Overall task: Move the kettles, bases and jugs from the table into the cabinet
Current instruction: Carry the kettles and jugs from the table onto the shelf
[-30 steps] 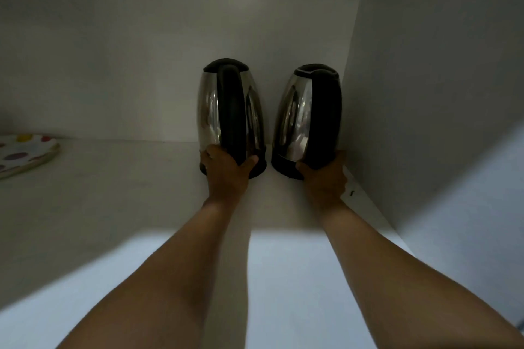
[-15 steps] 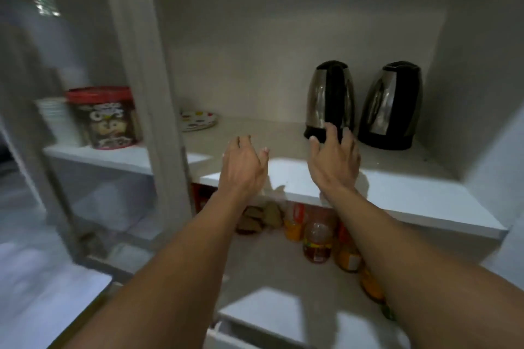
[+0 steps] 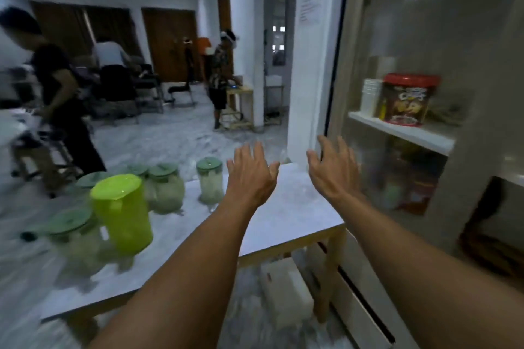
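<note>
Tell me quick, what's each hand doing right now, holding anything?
Left hand: open, fingers spread, empty, raised over the table.
Right hand: open, fingers spread, empty, raised in front of the cabinet.

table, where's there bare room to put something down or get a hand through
The table is bare on its right half, from the single green-lidded jar to the edge beside the cabinet. Both open hands hover there. The left half is crowded: a lime jug stands among clustered jars.
</note>
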The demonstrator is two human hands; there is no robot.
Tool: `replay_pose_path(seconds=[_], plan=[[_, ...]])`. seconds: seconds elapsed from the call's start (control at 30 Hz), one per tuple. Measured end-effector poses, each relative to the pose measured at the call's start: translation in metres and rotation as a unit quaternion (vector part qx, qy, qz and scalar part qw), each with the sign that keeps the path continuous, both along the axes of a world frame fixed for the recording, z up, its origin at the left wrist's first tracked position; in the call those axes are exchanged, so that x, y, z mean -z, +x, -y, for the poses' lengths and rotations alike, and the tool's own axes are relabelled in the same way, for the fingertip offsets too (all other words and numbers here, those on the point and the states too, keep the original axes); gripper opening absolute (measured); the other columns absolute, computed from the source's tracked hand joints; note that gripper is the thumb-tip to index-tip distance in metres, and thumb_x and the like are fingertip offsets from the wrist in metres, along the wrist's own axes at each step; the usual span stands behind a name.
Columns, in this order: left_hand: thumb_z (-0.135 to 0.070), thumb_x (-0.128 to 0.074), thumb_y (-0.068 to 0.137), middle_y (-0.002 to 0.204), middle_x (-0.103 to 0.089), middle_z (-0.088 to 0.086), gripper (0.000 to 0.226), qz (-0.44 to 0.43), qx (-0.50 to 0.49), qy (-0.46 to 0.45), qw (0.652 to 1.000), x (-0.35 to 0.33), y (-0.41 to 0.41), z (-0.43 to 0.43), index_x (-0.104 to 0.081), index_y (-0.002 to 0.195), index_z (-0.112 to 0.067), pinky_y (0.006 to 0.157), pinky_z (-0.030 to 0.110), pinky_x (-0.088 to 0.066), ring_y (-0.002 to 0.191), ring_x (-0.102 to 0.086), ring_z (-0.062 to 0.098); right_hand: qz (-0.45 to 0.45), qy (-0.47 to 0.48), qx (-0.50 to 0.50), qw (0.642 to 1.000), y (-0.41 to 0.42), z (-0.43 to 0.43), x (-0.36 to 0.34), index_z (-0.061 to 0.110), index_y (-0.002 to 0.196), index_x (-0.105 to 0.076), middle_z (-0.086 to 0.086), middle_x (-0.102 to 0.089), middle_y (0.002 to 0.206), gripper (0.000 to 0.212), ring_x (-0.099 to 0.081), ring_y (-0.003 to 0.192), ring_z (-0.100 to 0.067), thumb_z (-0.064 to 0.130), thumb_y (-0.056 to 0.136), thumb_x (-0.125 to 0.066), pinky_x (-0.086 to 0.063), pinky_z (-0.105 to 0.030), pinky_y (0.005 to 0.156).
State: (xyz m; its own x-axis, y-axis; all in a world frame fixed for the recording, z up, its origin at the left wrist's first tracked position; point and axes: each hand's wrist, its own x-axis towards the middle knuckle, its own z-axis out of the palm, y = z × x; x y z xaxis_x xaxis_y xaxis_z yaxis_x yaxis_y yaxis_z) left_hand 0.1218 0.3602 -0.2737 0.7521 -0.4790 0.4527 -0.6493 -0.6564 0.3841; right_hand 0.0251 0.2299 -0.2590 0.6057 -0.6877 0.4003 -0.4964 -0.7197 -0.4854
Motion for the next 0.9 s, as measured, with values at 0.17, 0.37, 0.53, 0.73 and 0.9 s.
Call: replay_pose_path(seconds=[0.17, 0.37, 0.53, 0.73, 0.9], plan=[[-0.044, -0.043, 0.097, 0.146, -0.037, 0.020, 0.060, -0.024, -0.123, 0.025, 0.992, 0.033, 0.064, -0.099, -0.035, 0.144, -0.007, 0.108, 0.051, -0.030, 0.136, -0.032, 0.038, -0.040, 0.033, -0.126, 0.991, 0.092, -0.076, 0.033, 0.032, 0.147, -0.037, -0.008, -0.026, 0.160, 0.049, -0.032, 0.141, -0.035, 0.046, 0.099, -0.039, -0.033, -0.054, 0.110], [-0.036, -0.054, 0.094, 0.138, -0.043, 0.024, 0.057, -0.061, -0.257, 0.007, 0.964, 0.087, 0.126, -0.184, -0.041, 0.139, -0.003, 0.102, 0.049, -0.035, 0.128, -0.041, 0.041, -0.104, 0.093, -0.235, 0.962, 0.188, -0.137, 0.086, 0.025, 0.144, -0.038, -0.008, -0.039, 0.150, 0.050, -0.044, 0.129, -0.037, 0.045, 0.098, -0.040, -0.041, -0.048, 0.102], [-0.014, -0.052, 0.094, 0.132, -0.042, 0.027, 0.042, -0.119, -0.399, -0.130, 0.900, 0.113, 0.158, -0.214, -0.043, 0.133, 0.001, 0.099, 0.049, -0.036, 0.119, -0.043, 0.044, -0.135, 0.152, -0.325, 0.924, 0.250, -0.175, 0.119, 0.015, 0.130, -0.052, -0.011, -0.057, 0.132, 0.045, -0.055, 0.120, -0.034, 0.046, 0.098, -0.044, -0.044, -0.042, 0.092], [-0.036, -0.054, 0.095, 0.142, -0.035, 0.028, 0.066, -0.277, -0.520, -0.250, 0.768, 0.136, 0.200, -0.251, -0.031, 0.140, 0.006, 0.106, 0.048, -0.033, 0.128, -0.039, 0.045, -0.177, 0.302, -0.379, 0.857, 0.301, -0.246, 0.152, 0.023, 0.081, -0.049, -0.003, -0.052, 0.088, 0.056, -0.052, 0.086, -0.026, 0.079, 0.080, -0.039, -0.038, -0.037, 0.073], [-0.055, -0.057, 0.088, 0.136, -0.054, 0.022, 0.075, -0.389, -0.501, -0.368, 0.680, 0.162, 0.223, -0.272, -0.048, 0.134, 0.004, 0.101, 0.043, -0.045, 0.122, -0.052, 0.038, -0.157, 0.445, -0.377, 0.797, 0.326, -0.274, 0.163, 0.017, 0.062, -0.046, 0.003, -0.047, 0.065, 0.059, -0.047, 0.070, -0.021, 0.071, 0.082, -0.055, -0.034, -0.032, 0.062]])
